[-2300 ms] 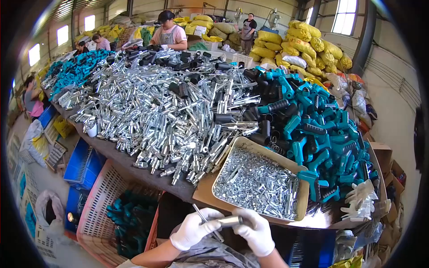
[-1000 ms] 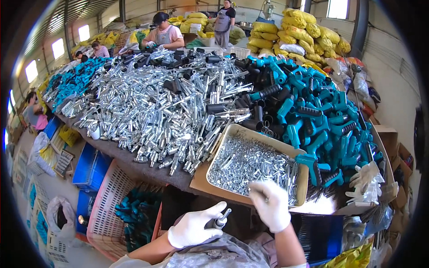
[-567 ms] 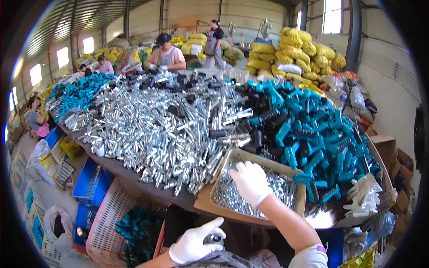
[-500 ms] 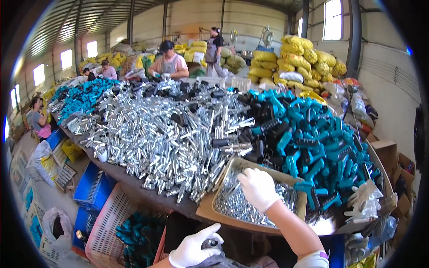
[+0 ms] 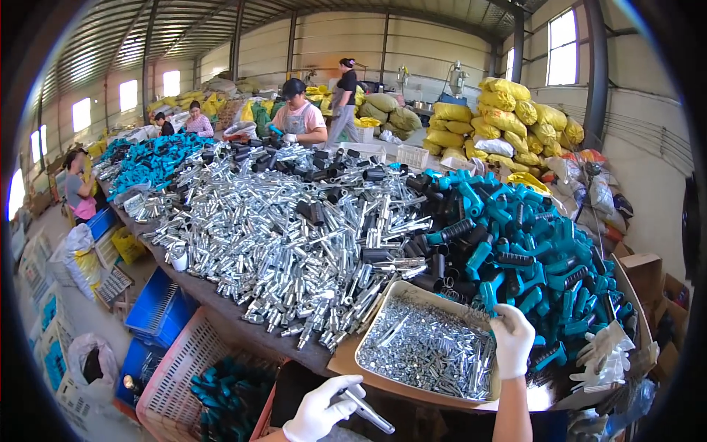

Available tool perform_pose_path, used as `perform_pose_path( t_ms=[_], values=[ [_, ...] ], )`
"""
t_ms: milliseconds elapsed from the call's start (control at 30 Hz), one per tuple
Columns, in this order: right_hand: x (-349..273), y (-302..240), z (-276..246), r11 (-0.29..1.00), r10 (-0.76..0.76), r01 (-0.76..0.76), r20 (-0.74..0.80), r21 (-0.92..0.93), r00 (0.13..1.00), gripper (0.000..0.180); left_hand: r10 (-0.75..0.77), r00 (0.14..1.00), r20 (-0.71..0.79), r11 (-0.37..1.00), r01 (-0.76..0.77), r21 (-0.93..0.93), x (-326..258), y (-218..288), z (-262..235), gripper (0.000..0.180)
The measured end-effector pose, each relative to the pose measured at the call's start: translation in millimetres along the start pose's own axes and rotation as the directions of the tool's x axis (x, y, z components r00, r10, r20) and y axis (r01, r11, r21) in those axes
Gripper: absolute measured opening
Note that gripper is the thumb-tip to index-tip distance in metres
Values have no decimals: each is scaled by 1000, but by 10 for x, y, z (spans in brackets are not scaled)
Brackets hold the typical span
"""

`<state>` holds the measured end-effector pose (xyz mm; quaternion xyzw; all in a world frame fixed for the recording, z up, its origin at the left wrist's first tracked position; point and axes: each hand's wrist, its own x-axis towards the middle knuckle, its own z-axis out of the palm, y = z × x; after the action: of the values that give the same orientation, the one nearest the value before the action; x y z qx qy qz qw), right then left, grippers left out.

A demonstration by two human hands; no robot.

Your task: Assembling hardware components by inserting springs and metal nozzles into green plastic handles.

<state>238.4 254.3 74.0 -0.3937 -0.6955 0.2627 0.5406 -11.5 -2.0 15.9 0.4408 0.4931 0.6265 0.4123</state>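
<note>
My left hand (image 5: 321, 409), in a white glove, is closed around a silvery metal tube (image 5: 374, 417) in front of the tray. The tube slants down to the right. My right hand (image 5: 514, 345), also gloved in white, is raised over the right rim of the beige tray (image 5: 359, 340). Its fingers are bent together beside a teal handle (image 5: 487, 293); what they hold, if anything, is too small to make out. Small metal parts (image 5: 420, 353), some of them pins, fill the tray. Behind it lies a large heap of silvery metal tubes (image 5: 272, 236).
Teal and black handles (image 5: 541, 258) are piled at the right. Loose white gloves (image 5: 605, 353) hang by the table's right edge. Below left stand a pink crate (image 5: 173, 376) with teal parts and a blue bin (image 5: 158, 302). A co-worker (image 5: 300, 118) works across the table.
My right hand has left the tray's middle and moved right to its rim. The tube in my left hand now shows lengthwise. The view has shifted slightly.
</note>
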Motion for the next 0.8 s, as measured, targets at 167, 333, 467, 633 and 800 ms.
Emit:
perform_pose_path(
  t_ms=[167,333,467,633,800],
  values=[
    [-304,-79,-79,991,39,-21,-128,133,991,28,-106,987,-118,992,97,-85,-3,-36,-1,32],
    [-413,-93,-254,998,20,-29,-137,-58,990,24,-103,994,-42,965,89,-245,30,-72,35,25],
    [-372,-90,-239,993,70,-52,-174,103,982,24,-77,996,-40,967,65,-248,79,-15,56,25],
    [-183,61,-139,1000,-14,14,-34,-16,999,28,-68,996,-62,958,47,-281,92,-12,80,29],
    [-157,51,-15,995,-98,97,-32,-30,995,27,-28,997,-75,958,5,-288,207,-1,52,26]
  ],
)
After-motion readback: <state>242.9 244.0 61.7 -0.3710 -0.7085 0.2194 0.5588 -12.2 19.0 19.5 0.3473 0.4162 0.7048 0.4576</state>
